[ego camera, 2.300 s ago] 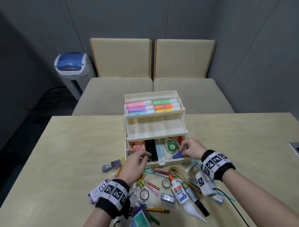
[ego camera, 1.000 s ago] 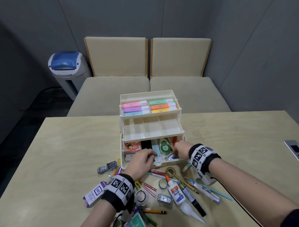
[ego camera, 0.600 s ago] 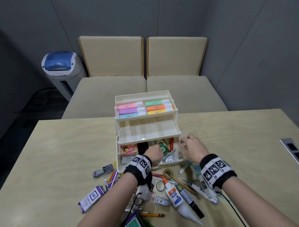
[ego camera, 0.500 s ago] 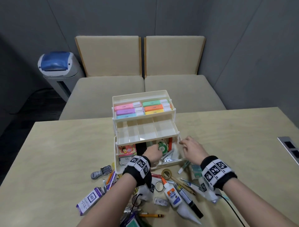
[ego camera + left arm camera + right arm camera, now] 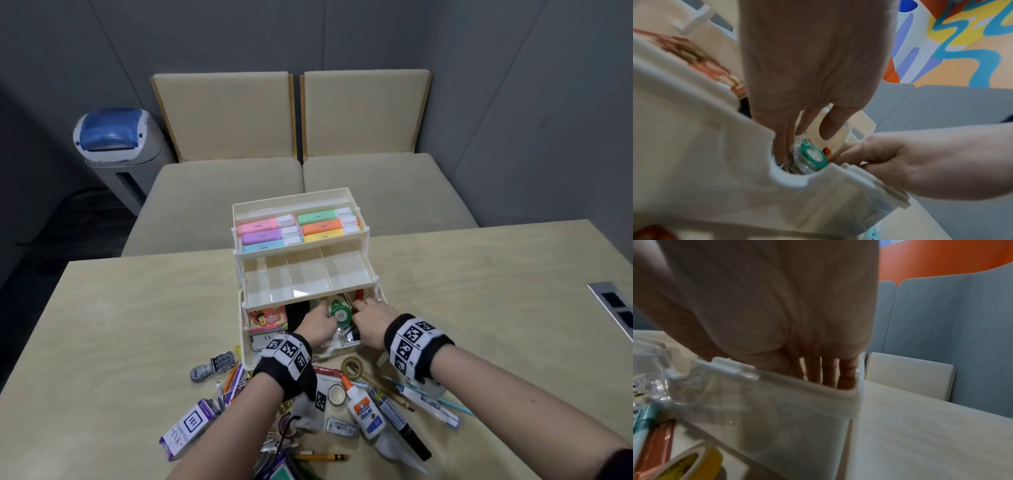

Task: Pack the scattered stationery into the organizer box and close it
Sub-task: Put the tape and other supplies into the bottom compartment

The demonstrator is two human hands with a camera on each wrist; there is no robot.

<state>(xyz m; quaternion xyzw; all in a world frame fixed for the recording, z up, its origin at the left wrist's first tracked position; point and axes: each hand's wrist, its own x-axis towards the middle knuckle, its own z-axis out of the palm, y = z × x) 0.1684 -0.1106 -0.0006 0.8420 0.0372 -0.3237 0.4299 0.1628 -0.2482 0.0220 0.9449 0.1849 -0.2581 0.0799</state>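
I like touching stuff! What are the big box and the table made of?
The organizer box looks like smooth cream plastic: thin, glossy, slightly see-through walls. The table looks like pale matte wood or wood-look laminate, with faint grain; which one, I cannot tell.

Two beige upholstered chairs stand side by side behind the pale wood surface, their seats tucked against its far edge. A grey bin with a blue lid stands on the dark floor to their left. Grey wall panels enclose the corner. A metal socket plate sits in the surface's right edge.
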